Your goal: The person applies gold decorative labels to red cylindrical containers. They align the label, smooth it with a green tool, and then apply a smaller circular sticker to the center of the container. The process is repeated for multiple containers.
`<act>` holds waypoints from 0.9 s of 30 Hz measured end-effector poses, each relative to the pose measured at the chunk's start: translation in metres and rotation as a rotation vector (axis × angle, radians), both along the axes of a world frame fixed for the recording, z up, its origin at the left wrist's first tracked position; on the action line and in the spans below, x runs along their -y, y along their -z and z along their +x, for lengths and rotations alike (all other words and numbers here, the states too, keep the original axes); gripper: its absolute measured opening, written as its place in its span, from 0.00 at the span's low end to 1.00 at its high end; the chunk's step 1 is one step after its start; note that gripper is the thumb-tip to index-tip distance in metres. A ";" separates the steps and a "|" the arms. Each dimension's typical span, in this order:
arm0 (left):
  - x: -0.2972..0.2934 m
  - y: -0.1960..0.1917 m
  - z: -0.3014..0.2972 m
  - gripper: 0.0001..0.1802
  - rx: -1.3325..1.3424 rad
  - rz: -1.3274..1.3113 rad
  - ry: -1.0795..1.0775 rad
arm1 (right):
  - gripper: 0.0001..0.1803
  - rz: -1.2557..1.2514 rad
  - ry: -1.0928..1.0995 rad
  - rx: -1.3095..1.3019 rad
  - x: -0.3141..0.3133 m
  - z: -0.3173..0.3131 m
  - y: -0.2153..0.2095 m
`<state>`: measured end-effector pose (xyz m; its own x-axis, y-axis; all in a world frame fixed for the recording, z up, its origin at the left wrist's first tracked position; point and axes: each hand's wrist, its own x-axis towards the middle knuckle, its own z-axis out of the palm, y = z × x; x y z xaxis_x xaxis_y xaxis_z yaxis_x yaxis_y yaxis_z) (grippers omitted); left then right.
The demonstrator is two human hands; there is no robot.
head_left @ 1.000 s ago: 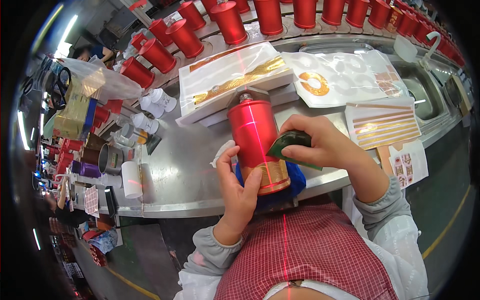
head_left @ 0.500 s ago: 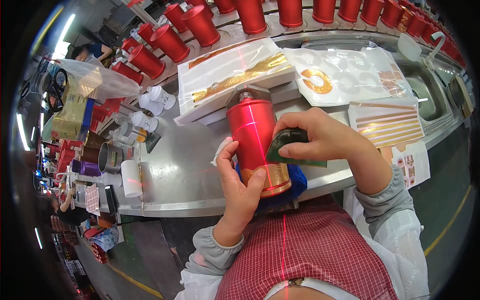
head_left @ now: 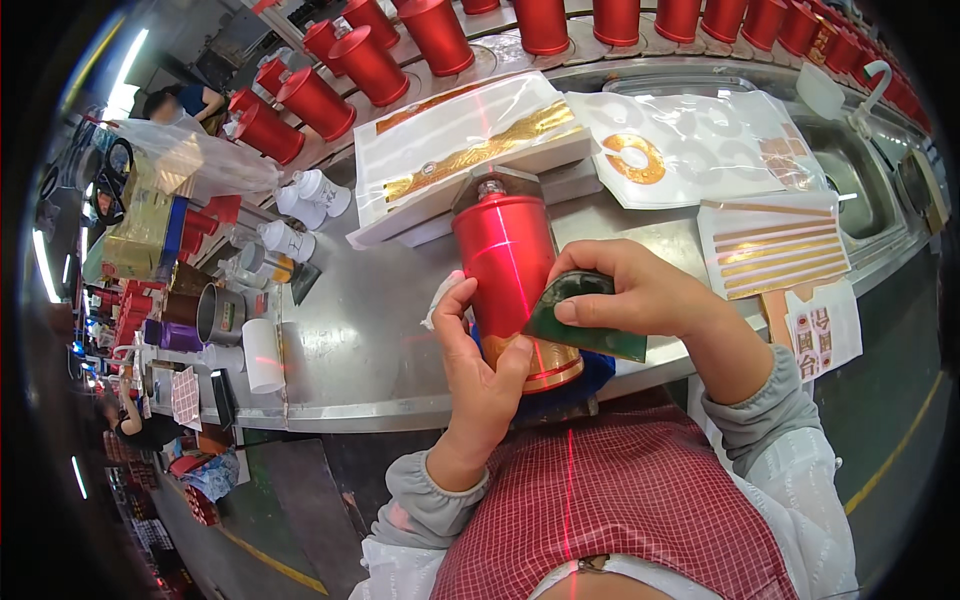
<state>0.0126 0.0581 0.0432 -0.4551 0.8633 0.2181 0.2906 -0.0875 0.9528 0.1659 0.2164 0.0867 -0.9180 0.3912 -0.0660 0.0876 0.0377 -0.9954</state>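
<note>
While left hand clasps red bottle, right hand pinches green scraper.

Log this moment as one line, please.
left hand: holds red bottle, thumb on gold band | right hand: holds dark green flat tool at bottle's right side | nearby: sheet of gold strips

White sleeves end in grey cuffs; the checked apron is red.

Sticker sheets on metal bench
</note>
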 end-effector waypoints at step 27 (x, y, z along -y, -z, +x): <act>0.037 0.015 0.003 0.23 -0.702 0.257 -0.099 | 0.15 -0.044 0.167 0.025 -0.001 0.024 0.005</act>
<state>0.0152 0.0214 0.0287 -0.2080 0.7087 0.6742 0.8399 -0.2238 0.4944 0.1898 0.2174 0.0821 -0.8381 0.5346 -0.1086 0.1140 -0.0230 -0.9932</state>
